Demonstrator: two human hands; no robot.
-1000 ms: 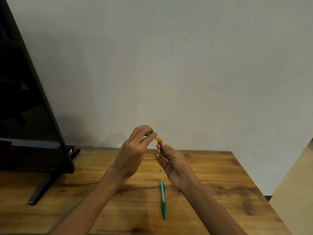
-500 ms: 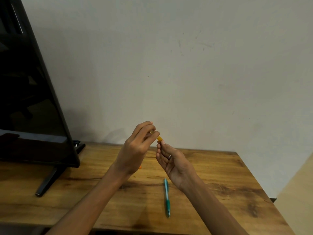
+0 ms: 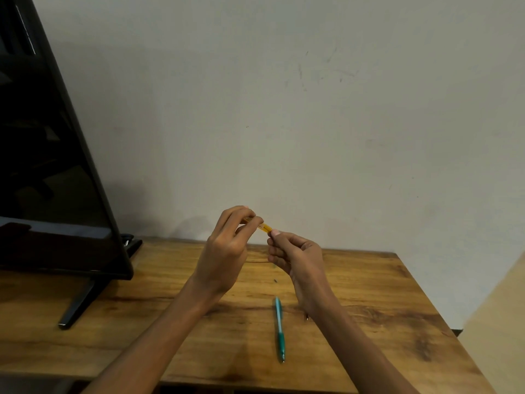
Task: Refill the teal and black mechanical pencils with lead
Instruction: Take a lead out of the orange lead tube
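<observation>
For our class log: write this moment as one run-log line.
left hand: pinches yellow lead tube | right hand: pinches tube's end | teal mechanical pencil: lying on wooden table

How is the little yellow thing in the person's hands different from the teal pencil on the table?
The yellow tube is held up in the air, pinched between the left hand and right hand; the teal pencil lies untouched on the wooden table. The tube looks shorter and see-through yellow; the pencil is longer and opaque teal. Both are slim and stick-shaped.
</observation>
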